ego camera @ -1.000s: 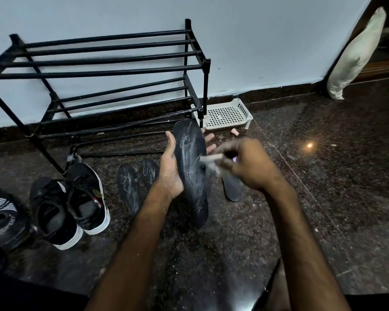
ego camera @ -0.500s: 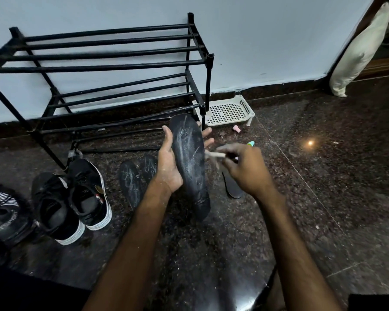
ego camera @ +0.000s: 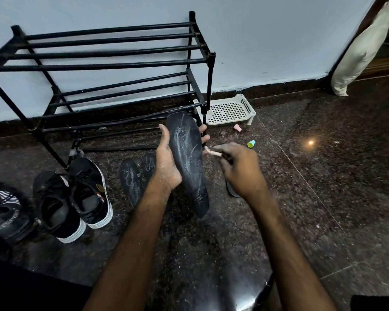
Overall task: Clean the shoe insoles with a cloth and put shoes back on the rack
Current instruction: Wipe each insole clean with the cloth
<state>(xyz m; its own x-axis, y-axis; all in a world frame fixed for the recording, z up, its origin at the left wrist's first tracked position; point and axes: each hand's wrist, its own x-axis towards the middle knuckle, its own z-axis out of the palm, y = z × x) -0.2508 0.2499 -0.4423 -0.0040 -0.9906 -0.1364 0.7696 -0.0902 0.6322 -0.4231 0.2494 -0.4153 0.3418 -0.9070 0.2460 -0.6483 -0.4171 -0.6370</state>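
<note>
Two hands are raised over the dark stone floor, in front of the black rack (ego camera: 112, 63) that stands along the floor's wall edge. Our left hand (ego camera: 166, 167) grips a black insole (ego camera: 186, 162) from behind, thumb on its left edge and fingertips showing past its right edge. The insole is tilted, toe end up toward the rack, its face streaked with white dust. Our right hand (ego camera: 240, 169) pinches a small pale scrap (ego camera: 213, 152) in curled fingers. The scrap's tip is just at the insole's right edge, and we cannot tell whether they touch.

On the floor just left of our left wrist lie two more insoles (ego camera: 130, 182), also dusty, and a fourth insole (ego camera: 231, 191) shows partly under our right hand. A pair of black shoes (ego camera: 54, 205) with white soles sits near the floor's left edge, below the rack. A white perforated tray (ego camera: 229, 110) rests against the wall edge beside the rack's right leg, with a pink bit (ego camera: 237, 127) and a green-and-yellow bit (ego camera: 251, 143) near it.
</note>
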